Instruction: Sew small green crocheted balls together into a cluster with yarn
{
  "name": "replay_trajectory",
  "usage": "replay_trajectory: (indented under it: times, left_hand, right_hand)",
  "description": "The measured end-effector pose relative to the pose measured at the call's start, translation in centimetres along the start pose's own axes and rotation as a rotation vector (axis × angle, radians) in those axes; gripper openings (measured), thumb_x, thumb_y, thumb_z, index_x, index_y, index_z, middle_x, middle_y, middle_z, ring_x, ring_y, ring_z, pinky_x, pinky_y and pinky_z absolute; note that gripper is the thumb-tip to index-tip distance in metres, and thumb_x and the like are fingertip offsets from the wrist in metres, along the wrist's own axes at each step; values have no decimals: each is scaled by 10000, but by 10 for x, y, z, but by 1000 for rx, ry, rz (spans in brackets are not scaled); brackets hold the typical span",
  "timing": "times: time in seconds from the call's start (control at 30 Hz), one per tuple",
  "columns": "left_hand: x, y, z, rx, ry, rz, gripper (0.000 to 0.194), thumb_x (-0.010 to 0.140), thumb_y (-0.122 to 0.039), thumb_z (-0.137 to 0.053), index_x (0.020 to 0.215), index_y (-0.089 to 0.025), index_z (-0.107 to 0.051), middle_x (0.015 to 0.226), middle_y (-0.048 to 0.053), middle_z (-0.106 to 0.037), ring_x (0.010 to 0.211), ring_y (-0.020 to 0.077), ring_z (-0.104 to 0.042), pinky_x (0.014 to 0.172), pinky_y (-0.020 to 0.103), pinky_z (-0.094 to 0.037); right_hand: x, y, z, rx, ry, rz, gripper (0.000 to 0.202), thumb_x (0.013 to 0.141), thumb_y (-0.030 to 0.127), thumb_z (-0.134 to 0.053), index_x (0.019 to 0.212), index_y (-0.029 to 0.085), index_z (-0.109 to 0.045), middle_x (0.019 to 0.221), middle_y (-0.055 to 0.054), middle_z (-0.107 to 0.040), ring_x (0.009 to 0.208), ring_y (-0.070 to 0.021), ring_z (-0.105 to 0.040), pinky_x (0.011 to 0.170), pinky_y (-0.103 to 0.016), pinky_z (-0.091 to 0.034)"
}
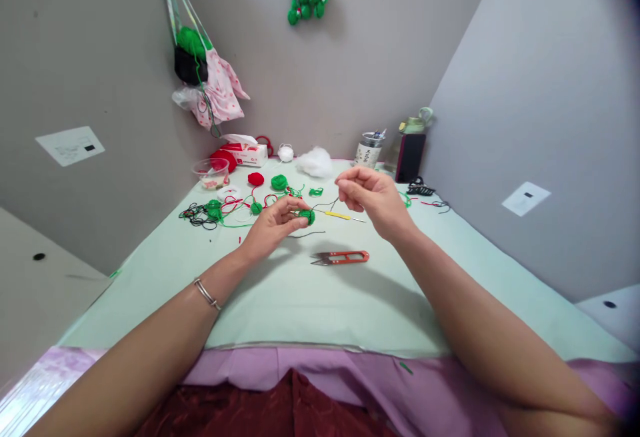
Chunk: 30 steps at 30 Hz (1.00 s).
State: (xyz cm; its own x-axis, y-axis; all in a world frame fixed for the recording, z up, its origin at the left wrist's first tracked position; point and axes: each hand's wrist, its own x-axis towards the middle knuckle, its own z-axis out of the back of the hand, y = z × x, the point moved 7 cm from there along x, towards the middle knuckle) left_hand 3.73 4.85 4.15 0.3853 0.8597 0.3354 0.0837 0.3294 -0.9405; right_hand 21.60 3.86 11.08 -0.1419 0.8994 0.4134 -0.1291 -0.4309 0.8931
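My left hand [277,222] is closed in a pinch around a small green crocheted ball [307,216] above the table. A dark thread [325,204] runs from the ball up to the right. My right hand [373,198], raised a little higher, pinches that thread between thumb and forefinger; whether a needle is also in those fingers is too small to tell. Between and below the hands lies a yellow-handled crochet hook [339,215]. Nearer to me rest orange thread snips [345,258], their blades pointing left. A loose piece of dark yarn [311,234] lies under the left hand.
Left of my hands are tangled dark yarn [199,216], a green yarn ball [279,182] and a red one [255,179]. Behind stand a tissue box [253,155], white stuffing [316,162], a pen holder [369,151] and a phone [411,158] against a bottle. Walls enclose the table.
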Motion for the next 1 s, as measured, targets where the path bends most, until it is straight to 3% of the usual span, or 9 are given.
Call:
replay_trajectory:
  times: [0.13, 0.33, 0.5, 1.0]
  left_hand:
    - [1, -4, 6, -11, -64, -41, 269, 773, -322, -750, 988, -213, -631, 1085, 55, -657, 953, 177, -628, 875, 335, -510]
    - [1, -1, 12, 10, -138, -19, 354, 726, -296, -788, 1022, -203, -619, 1099, 57, -653, 981, 179, -619, 895, 335, -505]
    - [1, -1, 13, 18, -141, -31, 334, 718, -301, -790, 993, -195, -633, 1055, 56, -667, 962, 182, -621, 896, 347, -507]
    - [2, 1, 14, 7, -162, -38, 319, 693, -250, -792, 960, -189, -627, 1084, 60, -677, 1026, 196, -632, 943, 388, -514]
  right_hand:
    - [-10, 17, -13, -394, 18, 279, 105, 870, 266, -655, 809, 198, -707, 794, -29, -603, 712, -140, -518, 648, -290, -413]
    - [-21, 16, -29, -726, 58, 534, 166, 940, 178, -552, 877, 198, -705, 797, -29, -558, 691, -134, -507, 640, -274, -410]
    - [-24, 12, -34, -838, 93, 580, 216, 970, 193, -494, 887, 199, -693, 807, -43, -545, 711, -150, -513, 646, -276, -410]
    - [-26, 13, -37, -860, 130, 600, 212, 970, 169, -495, 861, 189, -675, 803, -36, -544, 683, -133, -491, 630, -260, -393]
